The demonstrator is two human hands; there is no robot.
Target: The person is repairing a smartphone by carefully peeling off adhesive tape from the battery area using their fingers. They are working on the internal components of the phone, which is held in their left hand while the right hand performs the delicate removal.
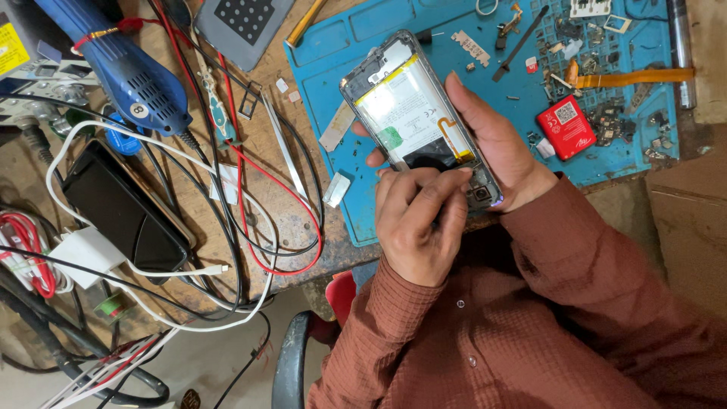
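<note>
An opened phone (420, 113), light, rigid and likely fragile inside, is cradled by its edges in the right hand (496, 148) while the left hand (416, 223) pinches a small tool over the blue mat (341, 45).

1 head view, looking steeply down, close over the blue mat (363, 45) and workbench (303, 220)

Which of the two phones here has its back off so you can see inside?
The opened phone held over the blue mat, cradled by the right hand, its battery showing. The other phone, black, lies closed among the cables.
</note>
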